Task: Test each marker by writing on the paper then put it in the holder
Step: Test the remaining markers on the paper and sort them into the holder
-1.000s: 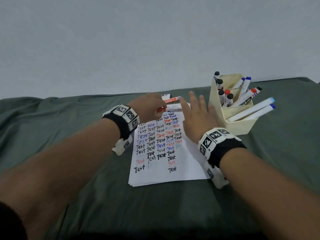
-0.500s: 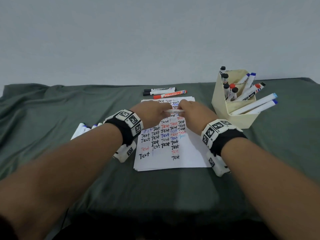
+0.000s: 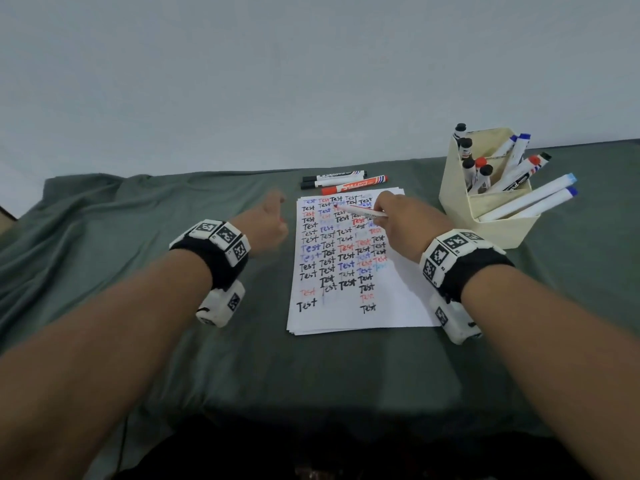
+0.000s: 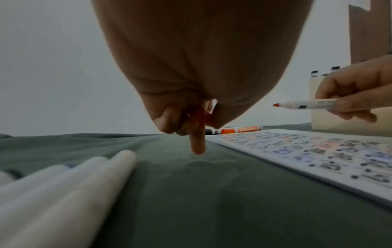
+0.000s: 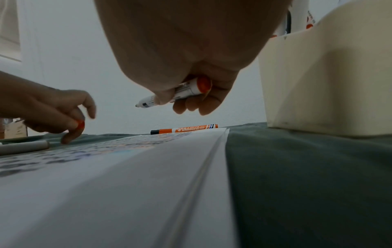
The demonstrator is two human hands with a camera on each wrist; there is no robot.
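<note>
Right hand [image 3: 403,225]: fingers [image 5: 192,104] curled round a white marker [image 3: 363,213], uncapped, red tip pointing left and held a little above the top rows of the paper [image 3: 398,299], not touching it in the wrist views. Left hand [image 3: 268,225]: fingers [image 4: 197,144] bent round a small red cap [image 4: 200,117], one finger stretched down toward the green cloth [image 3: 173,341], just left of the paper. On the paper, many rows of "Test" in black, blue and red. Behind the paper, three markers [image 3: 341,181] lying flat on the worktop, one of them orange. To the right, a cream holder [image 3: 502,230] with several markers standing and leaning inside. Near the left wrist, a few white markers [image 4: 63,184] lying on the cloth.
</note>
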